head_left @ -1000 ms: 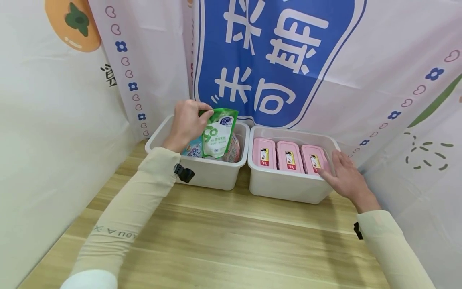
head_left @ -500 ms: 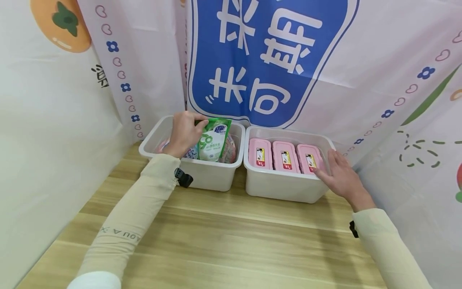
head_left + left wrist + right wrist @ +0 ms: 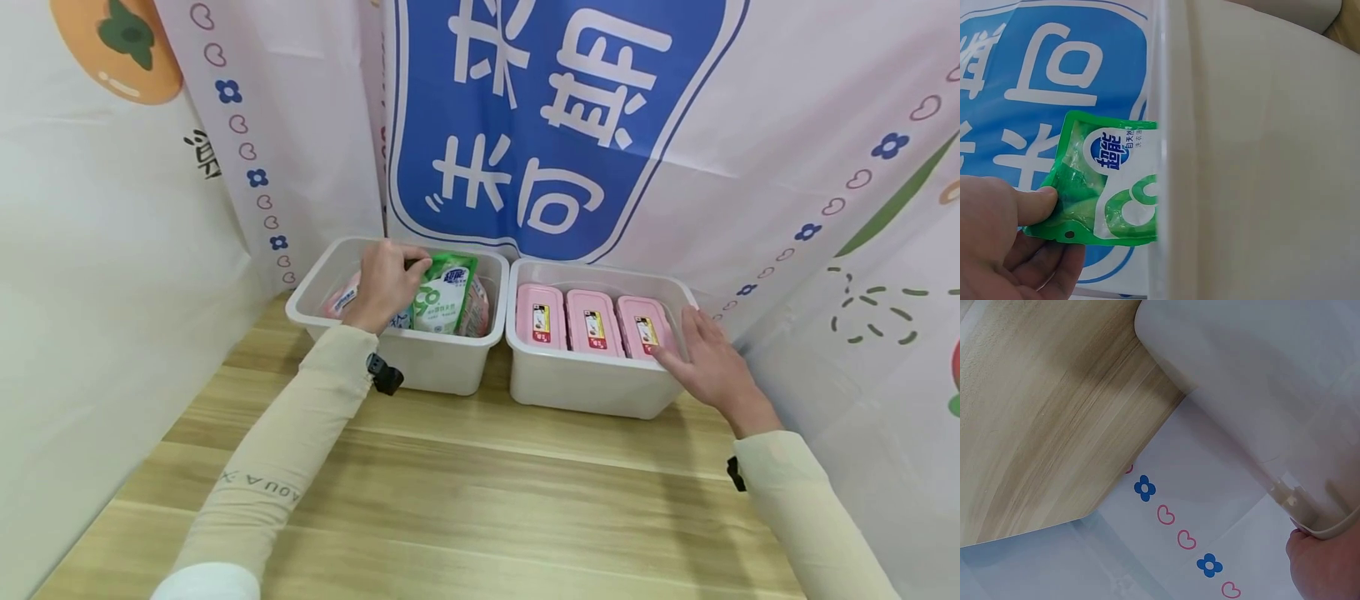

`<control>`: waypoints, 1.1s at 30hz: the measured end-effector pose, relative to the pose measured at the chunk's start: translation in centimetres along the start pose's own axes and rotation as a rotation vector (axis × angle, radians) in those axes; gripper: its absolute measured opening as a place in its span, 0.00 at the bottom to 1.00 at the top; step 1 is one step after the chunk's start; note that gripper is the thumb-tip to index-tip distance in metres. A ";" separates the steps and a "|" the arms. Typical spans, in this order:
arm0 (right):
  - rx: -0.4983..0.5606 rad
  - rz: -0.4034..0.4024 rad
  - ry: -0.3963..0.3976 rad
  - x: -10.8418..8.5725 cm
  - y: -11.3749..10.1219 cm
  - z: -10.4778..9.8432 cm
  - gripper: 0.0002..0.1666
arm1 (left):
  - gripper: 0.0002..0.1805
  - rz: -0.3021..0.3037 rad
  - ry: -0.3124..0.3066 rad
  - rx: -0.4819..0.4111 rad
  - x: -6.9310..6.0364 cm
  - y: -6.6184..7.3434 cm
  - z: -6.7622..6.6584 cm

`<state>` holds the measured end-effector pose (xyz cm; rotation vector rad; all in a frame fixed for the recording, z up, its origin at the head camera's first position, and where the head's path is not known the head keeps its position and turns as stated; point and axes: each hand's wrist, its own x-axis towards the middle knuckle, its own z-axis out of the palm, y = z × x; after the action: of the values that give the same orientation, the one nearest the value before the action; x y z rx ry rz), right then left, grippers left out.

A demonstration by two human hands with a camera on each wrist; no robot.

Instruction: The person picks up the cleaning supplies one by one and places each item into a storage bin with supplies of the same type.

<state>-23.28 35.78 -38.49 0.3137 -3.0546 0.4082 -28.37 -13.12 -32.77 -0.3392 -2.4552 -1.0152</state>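
Observation:
My left hand (image 3: pixel 386 285) pinches the top corner of a green and white laundry detergent pouch (image 3: pixel 442 302). The pouch stands partly down inside the left white bin (image 3: pixel 435 367). In the left wrist view the thumb lies on the front of the pouch (image 3: pixel 1125 187), with curled fingers behind it; the bin wall (image 3: pixel 1260 150) hides its lower part. At the right end of the other white bin (image 3: pixel 577 390), my right hand (image 3: pixel 712 367) rests on the rim, its fingers fairly straight. Three pink lidded boxes (image 3: pixel 595 325) stand in a row in that bin.
Beside the pouch in the left bin are a round pinkish pack (image 3: pixel 476 310) and a pink pack (image 3: pixel 343 296), partly hidden. Both bins stand side by side on a wooden table (image 3: pixel 480 500), against a printed cloth (image 3: pixel 330 125) that also hangs at both sides.
My left hand has lowered the detergent pouch further into the left bin, still pinching its top. The right hand stays on the bin rim. The head view has shifted slightly.

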 end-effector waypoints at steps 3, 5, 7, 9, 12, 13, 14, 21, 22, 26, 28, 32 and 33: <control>0.001 0.001 0.005 0.0 0.0 0.0 0.59 | 0.10 -0.023 -0.018 0.000 -0.2 -0.4 0.3; 0.000 0.001 0.004 0.0 0.1 0.0 0.59 | 0.11 -0.041 -0.028 0.002 -0.2 -0.6 0.5; -0.004 0.001 0.002 0.0 0.1 0.0 0.59 | 0.11 -0.051 -0.030 0.008 -0.2 -0.9 0.7; -0.006 0.001 -0.001 0.0 0.1 0.0 0.58 | 0.11 -0.059 -0.034 0.009 -0.3 -1.1 0.9; -0.003 0.005 -0.004 0.0 0.0 -0.1 0.59 | 0.11 -0.062 -0.041 0.011 -0.5 -1.3 1.1; -0.003 0.007 -0.004 0.0 0.0 -0.1 0.59 | 0.11 -0.064 -0.045 0.014 -0.6 -1.4 1.1; 0.000 0.009 -0.005 0.0 0.0 -0.1 0.60 | 0.11 -0.067 -0.050 0.016 -0.7 -1.4 1.1; 0.009 0.019 -0.009 0.0 -0.2 -0.1 0.61 | 0.11 -0.075 -0.081 0.047 -0.9 -1.6 1.5; 0.007 0.016 -0.013 0.0 -0.1 -0.1 0.60 | 0.11 -0.079 -0.085 0.043 -0.9 -1.7 1.5; 0.007 0.011 -0.011 0.0 -0.1 -0.1 0.60 | 0.11 -0.088 -0.096 0.030 -0.9 -1.8 1.8; 0.008 0.010 -0.011 0.0 -0.1 -0.2 0.60 | 0.10 -0.091 -0.099 0.022 -0.9 -1.8 1.9; 0.008 0.012 -0.012 -0.1 -0.2 -0.1 0.60 | 0.10 -0.102 -0.105 0.018 -1.0 -1.9 2.1; 0.008 0.012 -0.011 -0.1 -0.2 -0.1 0.60 | 0.10 -0.106 -0.106 0.020 -1.0 -2.0 2.1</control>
<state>-23.20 35.67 -38.33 0.2996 -3.0677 0.4200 -28.97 -13.02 -35.78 -0.2648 -2.6009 -1.0393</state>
